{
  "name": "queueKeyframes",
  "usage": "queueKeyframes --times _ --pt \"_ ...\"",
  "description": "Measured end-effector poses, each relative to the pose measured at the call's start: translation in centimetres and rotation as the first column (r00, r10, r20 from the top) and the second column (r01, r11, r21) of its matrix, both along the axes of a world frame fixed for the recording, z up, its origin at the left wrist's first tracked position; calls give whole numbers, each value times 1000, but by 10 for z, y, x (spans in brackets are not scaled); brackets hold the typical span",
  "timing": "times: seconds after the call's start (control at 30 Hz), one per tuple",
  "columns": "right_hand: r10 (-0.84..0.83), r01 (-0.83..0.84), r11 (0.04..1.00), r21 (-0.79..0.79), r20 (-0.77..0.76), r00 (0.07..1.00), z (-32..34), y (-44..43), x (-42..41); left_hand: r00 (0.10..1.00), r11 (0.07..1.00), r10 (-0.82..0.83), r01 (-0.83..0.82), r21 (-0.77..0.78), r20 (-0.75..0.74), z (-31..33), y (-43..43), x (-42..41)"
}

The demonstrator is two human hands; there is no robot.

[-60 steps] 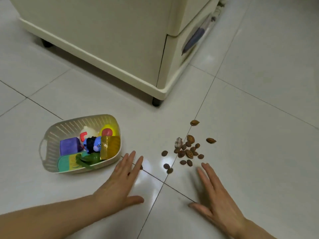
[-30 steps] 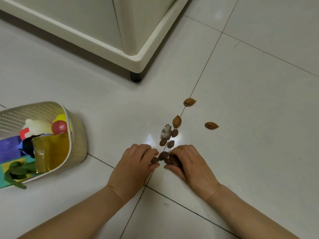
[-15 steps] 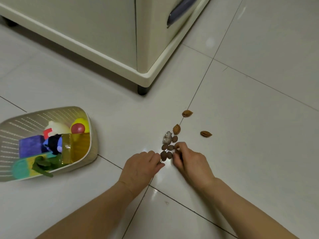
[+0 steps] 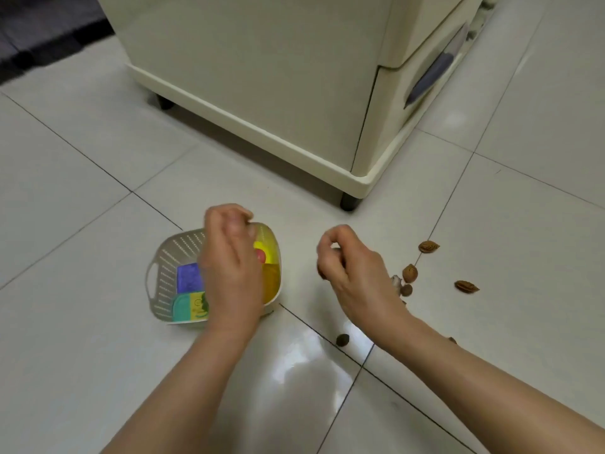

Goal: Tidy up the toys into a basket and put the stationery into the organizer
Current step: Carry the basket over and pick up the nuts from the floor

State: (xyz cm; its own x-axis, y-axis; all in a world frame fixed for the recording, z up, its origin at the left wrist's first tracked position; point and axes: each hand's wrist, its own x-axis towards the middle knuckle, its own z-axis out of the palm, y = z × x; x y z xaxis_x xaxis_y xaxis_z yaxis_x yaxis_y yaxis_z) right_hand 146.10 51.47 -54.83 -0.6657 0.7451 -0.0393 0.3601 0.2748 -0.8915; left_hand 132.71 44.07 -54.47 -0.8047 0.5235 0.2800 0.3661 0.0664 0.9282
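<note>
The left hand (image 4: 229,260), curled over the basket (image 4: 163,270), hides what it holds, and the right hand (image 4: 347,270), curled loosely on brown pits (image 4: 321,274), may spill them beside the rim.

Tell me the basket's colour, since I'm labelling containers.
The basket is light grey with slotted walls, which shows best in the head view.

Bare forearms run to the bare left hand (image 4: 229,267) and right hand (image 4: 352,273).
</note>
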Motion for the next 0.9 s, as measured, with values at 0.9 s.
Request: queueKeyframes --times 0.9 --pt "-165 -21 960 279 623 764 -132 -10 227 531 298 -847 410 -862 -41 -131 -16 89"
